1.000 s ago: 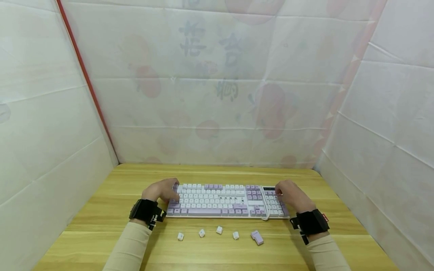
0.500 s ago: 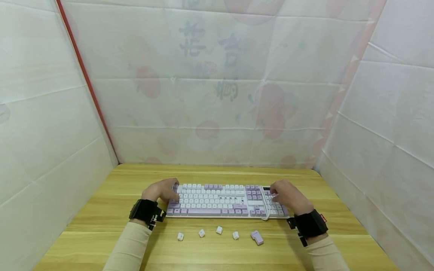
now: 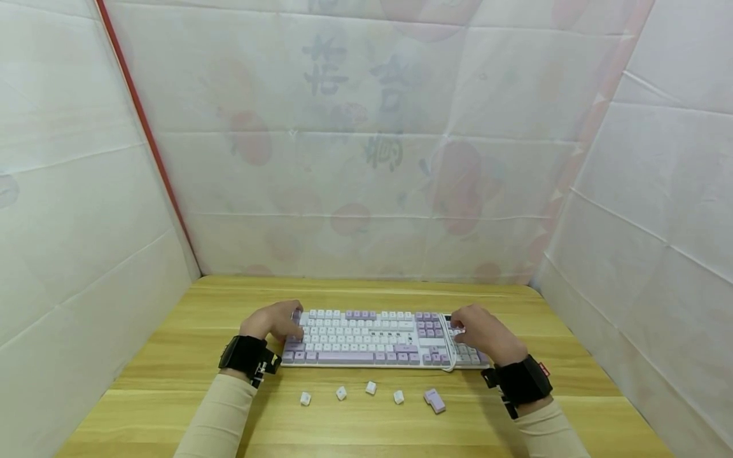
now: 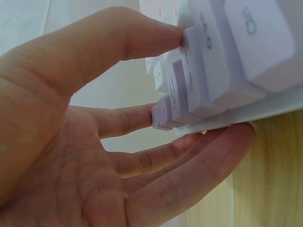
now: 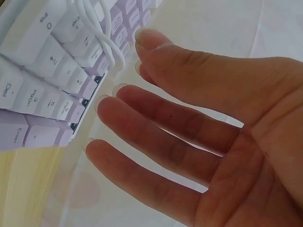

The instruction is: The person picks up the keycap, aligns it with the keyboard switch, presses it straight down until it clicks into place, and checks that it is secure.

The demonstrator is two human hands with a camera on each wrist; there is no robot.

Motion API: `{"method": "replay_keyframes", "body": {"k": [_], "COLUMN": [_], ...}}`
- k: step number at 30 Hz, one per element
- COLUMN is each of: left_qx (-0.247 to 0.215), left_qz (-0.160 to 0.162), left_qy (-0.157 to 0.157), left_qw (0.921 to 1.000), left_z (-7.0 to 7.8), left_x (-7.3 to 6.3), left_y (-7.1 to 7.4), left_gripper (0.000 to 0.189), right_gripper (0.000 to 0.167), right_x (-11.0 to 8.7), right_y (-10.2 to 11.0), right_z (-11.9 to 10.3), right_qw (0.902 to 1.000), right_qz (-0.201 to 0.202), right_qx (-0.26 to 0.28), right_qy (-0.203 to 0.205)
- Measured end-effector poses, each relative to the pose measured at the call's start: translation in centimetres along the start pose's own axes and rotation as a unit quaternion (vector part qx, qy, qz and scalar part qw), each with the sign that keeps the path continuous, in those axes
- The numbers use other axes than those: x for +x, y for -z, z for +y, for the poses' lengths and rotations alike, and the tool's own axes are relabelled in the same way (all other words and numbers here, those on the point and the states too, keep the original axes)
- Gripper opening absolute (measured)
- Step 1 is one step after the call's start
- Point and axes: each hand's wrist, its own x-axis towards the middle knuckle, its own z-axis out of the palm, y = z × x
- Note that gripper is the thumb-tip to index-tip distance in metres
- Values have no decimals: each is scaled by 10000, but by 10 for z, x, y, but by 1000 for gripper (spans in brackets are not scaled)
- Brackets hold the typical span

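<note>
A white and purple keyboard (image 3: 343, 357) lies on the wooden table. My left hand (image 3: 275, 320) grips its left end; in the left wrist view the thumb rests on a purple key at the side and the fingers (image 4: 222, 156) reach along and beneath the edge. Above the number pad, my right hand (image 3: 487, 332) hovers with loosely bent fingers and nothing between them. Its thumb (image 5: 161, 49) is close to the looped white cable (image 3: 448, 346) lying across the keyboard. Several dark switches (image 3: 389, 334) show bare among the white keys.
In front of the keyboard, several loose white keycaps (image 3: 371, 387) lie in a row on the table (image 3: 343, 439). An L-shaped purple keycap (image 3: 434, 401) lies to their right. White cloth walls (image 3: 355, 248) enclose the back and sides.
My right hand has moved left from the keyboard's right end, over the number pad toward the cable. The left hand stays in place, and the loose keycaps have not moved.
</note>
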Motion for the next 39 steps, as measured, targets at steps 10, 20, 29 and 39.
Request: {"method": "replay_keyframes", "body": {"k": [10,20,29,39], "left_qx": [26,-52,-68,-14], "left_qz": [8,-40,-43,-16], "left_qy": [-45,-40,-62,-63], "left_qw": [10000,10000,9999,10000], "left_z": [0,0,-1,-1], "left_x": [1,0,0,0], "left_y": [3,2,0,1], "left_gripper": [64,65,64,61], "right_gripper": [16,13,10,8], "right_x": [0,-1,-2,-1], "right_y": [2,2,2,2], "right_z": [-5,-8,-12,-19], "right_qw": [9998,9994,9980,9967], "right_qz": [-14,76,108,-32], "right_qx": [163,124,173,341], "right_qy": [81,325,594,740]}}
